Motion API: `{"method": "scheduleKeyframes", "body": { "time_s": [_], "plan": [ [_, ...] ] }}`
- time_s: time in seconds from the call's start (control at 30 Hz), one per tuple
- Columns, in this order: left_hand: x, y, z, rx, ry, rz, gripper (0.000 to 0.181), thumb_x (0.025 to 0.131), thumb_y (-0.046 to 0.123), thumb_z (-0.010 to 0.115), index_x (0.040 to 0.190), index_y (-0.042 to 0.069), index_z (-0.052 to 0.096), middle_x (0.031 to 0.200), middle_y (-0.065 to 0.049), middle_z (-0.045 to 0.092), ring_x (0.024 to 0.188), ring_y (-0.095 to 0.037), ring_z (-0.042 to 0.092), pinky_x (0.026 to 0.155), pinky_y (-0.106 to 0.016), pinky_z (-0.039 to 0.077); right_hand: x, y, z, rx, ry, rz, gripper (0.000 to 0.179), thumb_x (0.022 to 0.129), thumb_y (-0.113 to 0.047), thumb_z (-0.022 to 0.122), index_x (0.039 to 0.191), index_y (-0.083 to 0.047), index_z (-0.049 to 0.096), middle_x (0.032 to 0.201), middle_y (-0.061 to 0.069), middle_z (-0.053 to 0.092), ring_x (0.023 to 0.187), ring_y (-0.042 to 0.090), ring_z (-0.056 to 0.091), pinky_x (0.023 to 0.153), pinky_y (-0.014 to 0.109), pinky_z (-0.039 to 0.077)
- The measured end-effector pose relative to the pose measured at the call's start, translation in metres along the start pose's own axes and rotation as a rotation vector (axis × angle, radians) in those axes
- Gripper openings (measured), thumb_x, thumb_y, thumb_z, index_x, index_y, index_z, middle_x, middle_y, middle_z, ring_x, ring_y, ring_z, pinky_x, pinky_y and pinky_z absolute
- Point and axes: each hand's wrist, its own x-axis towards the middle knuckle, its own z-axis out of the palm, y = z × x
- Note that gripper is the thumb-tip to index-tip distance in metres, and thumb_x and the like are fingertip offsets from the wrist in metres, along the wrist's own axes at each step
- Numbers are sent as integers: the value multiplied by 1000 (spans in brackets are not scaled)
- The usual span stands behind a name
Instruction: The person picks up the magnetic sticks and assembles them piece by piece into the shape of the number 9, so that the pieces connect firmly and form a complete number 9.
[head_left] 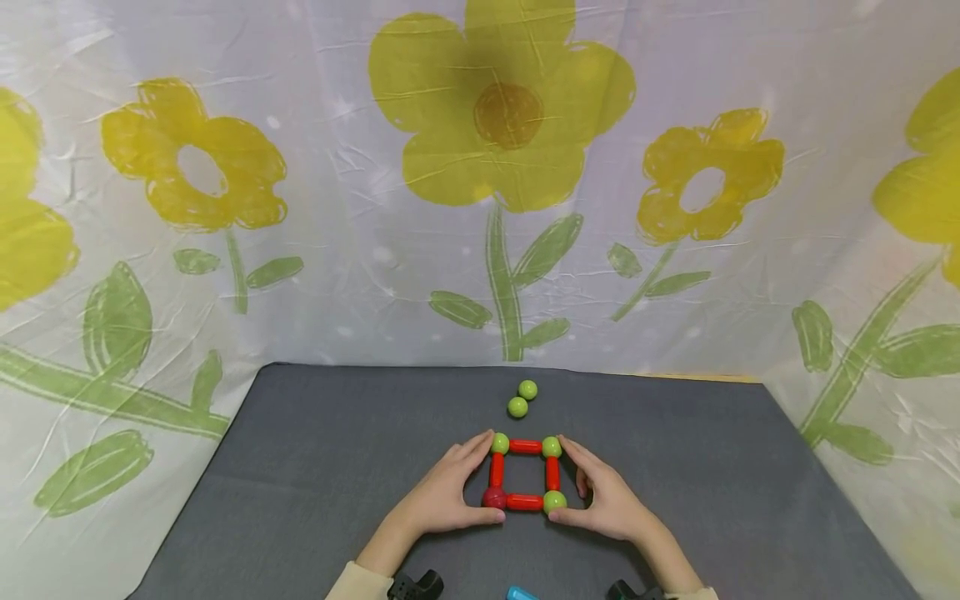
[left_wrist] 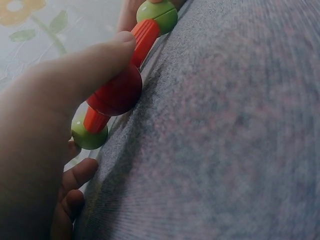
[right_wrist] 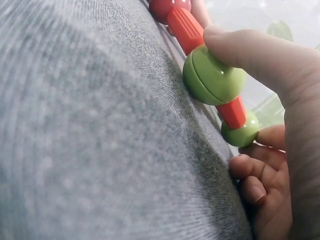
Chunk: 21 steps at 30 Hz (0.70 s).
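A square of red rods (head_left: 525, 502) joined by balls at its corners lies flat on the dark grey cloth. Its near-left corner is a dark red ball (head_left: 494, 497); the other three, such as the near-right green ball (head_left: 554, 501), are green. My left hand (head_left: 448, 492) holds the left side between thumb at the red ball and forefinger at the far-left green ball (head_left: 500, 443). On the right side, my right hand (head_left: 611, 500) does likewise, thumb on the near green ball (right_wrist: 212, 75) and forefinger at the far one (right_wrist: 241, 129). Its other fingers curl near the cloth.
Two loose green balls (head_left: 518, 407) lie beyond the square. Part of a blue piece (head_left: 521, 593) shows at the bottom edge of the head view. The grey-topped table (head_left: 337, 433) ends at a flower-printed curtain (head_left: 337, 250) behind and at the sides.
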Motion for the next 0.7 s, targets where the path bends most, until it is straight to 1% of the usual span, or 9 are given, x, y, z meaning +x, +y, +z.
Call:
{"method": "scheduleKeyframes", "body": {
  "time_s": [0.2,0.33,0.43,0.47,0.53,0.6,0.63,0.67,0.7],
  "plan": [
    [0,0,0,-2,5,0,111,85,71,76,171,23,25,175,3,25,154,-35,35,116,-66,38,0,0,0,29,16,12,104,82,-42,92,163,-4,40,143,15,54,70,4,49,59,22,42],
    [0,0,-1,-6,5,-1,111,86,71,77,171,24,25,176,3,25,156,-37,33,117,-67,37,-1,-2,-1,89,85,21,92,87,-35,91,160,-3,45,148,20,53,63,4,49,56,23,43],
    [0,0,0,-9,3,-3,110,86,70,77,171,24,25,176,3,25,157,-40,31,117,-67,36,-4,-8,-1,101,154,21,79,90,-30,88,155,-5,53,145,18,59,56,4,47,51,23,43],
    [0,-1,0,-9,2,-3,110,86,70,77,171,23,25,176,3,25,157,-41,31,118,-67,35,-5,-12,-1,97,180,23,74,90,-29,88,153,-6,56,136,16,64,55,3,46,49,24,42],
    [0,-1,1,-12,1,-7,110,86,70,77,171,23,25,176,2,25,157,-43,30,118,-68,34,-10,-19,0,89,235,30,64,91,-27,87,147,-9,62,111,9,70,52,2,43,47,24,41],
    [0,-1,1,-15,1,-6,110,86,70,77,171,22,25,176,1,25,157,-45,29,118,-69,33,-15,-27,2,83,293,36,53,91,-26,86,139,-12,68,87,1,64,50,1,40,46,23,38],
    [0,0,1,-12,0,-3,110,86,70,77,171,22,24,176,1,24,157,-45,29,118,-69,33,-19,-32,4,88,316,36,48,91,-24,86,136,-12,71,80,-1,59,49,0,39,45,23,38],
    [0,0,1,-8,-1,0,110,87,70,76,171,22,24,176,2,23,157,-45,29,118,-69,33,-23,-36,6,97,330,37,44,92,-23,86,132,-13,73,77,-2,58,48,-1,38,44,22,37],
    [0,0,1,-2,-3,5,110,87,70,76,171,23,23,177,2,22,156,-44,31,118,-68,34,-27,-41,9,110,335,44,40,92,-22,86,129,-14,74,78,-5,61,47,-1,38,43,22,37]
  ]
}}
